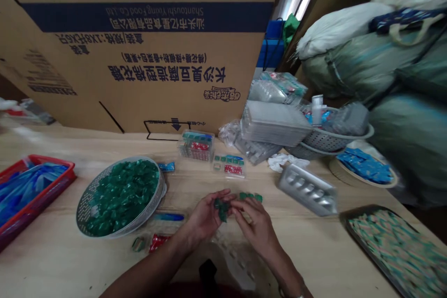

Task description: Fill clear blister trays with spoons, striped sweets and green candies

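Note:
My left hand (206, 216) and my right hand (256, 223) meet over the wooden table (314, 251), fingers pinched together around small green wrapped pieces (222, 208). More green pieces (250, 196) lie just beyond my right fingers. Under my hands lies a clear plastic blister tray (237, 253), partly hidden by my wrists. To the left stands a round perforated metal dish (85, 205) heaped with green wrapped pieces (122, 193).
A red basket (52, 186) of blue packets sits far left. A stack of clear trays (307, 188), filled packs (230, 165), a grey basket (331, 137) and a dark tray (352, 223) of green packets lie right. A big cardboard box (139, 56) stands behind, with sacks (384, 56) at right.

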{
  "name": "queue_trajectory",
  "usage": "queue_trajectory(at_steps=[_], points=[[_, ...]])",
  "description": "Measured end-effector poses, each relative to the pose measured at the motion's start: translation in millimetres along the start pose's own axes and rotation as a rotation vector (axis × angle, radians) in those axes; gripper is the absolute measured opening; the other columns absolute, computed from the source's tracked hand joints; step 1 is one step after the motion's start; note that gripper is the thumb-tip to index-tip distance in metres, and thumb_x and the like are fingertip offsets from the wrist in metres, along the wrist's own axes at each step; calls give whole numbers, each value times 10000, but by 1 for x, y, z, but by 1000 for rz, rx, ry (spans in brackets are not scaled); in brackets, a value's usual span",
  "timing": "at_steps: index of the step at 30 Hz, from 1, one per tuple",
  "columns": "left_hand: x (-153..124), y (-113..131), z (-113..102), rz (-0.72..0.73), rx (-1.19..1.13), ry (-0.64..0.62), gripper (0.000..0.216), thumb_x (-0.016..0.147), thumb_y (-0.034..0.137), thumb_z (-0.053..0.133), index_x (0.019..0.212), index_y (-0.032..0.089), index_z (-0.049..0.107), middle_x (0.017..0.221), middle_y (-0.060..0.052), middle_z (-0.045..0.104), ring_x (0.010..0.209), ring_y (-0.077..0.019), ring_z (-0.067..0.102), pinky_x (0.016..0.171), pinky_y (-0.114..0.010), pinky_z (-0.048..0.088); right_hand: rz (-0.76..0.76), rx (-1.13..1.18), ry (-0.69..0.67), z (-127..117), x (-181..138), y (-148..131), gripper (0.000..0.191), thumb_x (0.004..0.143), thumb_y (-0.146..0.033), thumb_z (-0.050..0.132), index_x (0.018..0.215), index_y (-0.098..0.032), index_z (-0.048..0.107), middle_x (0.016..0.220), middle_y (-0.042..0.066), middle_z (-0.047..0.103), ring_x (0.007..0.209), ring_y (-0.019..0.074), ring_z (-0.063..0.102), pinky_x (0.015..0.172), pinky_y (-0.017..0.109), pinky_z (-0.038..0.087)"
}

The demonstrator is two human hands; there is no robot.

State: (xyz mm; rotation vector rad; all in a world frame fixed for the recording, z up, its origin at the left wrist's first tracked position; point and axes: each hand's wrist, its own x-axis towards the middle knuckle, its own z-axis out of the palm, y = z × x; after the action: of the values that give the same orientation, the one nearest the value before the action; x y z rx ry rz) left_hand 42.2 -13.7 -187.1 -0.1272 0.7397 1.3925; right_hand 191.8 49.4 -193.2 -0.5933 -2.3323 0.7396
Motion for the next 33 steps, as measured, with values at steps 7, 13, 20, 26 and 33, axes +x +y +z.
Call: queue_trajectory(at_steps=[7, 13, 20, 26, 33], points=[[-3, -5, -2, 2, 13, -83, 258, 782, 306, 614, 931, 107, 684, 828, -83, 700, 756, -166, 638, 742, -251, 457, 121, 132, -74, 15, 6, -2, 238, 801, -138, 510, 993, -220, 625, 940, 63, 658, 851, 209, 590, 771, 358, 469], [4, -19, -8, 264, 204, 137, 239, 510, 140, 779, 719, 156, 665, 696, -6, 671, 640, -124, 598, 574, -214, 384, 204, 259, 78, 23, -4, 9, 175, 783, -185, 534, 922, -198, 638, 766, 28, 627, 697, 162, 580, 646, 267, 492], [4, -19, -12, 236, 185, 163, 265, 446, 52, 748, 684, 142, 672, 673, -2, 656, 607, -109, 578, 579, -218, 391, 169, 343, 77, 26, -12, 5, 176, 816, -172, 545, 961, -213, 637, 861, 40, 629, 826, 176, 596, 737, 284, 498], [4, -21, -13, 125, 222, 153, 285, 436, 26, 708, 698, 136, 690, 646, -9, 659, 599, -120, 591, 566, -212, 396, 182, 342, 45, 28, -25, 7, 199, 835, -170, 547, 996, -234, 645, 940, 55, 629, 910, 193, 595, 801, 317, 496], [24, -16, -14, 196, 342, 220, 218, 477, 153, 784, 660, 138, 666, 650, -9, 654, 538, -107, 584, 531, -218, 349, 60, -99, -146, -1, 9, 51, 193, 841, -119, 514, 934, -206, 659, 879, 72, 615, 857, 214, 572, 774, 342, 477]])
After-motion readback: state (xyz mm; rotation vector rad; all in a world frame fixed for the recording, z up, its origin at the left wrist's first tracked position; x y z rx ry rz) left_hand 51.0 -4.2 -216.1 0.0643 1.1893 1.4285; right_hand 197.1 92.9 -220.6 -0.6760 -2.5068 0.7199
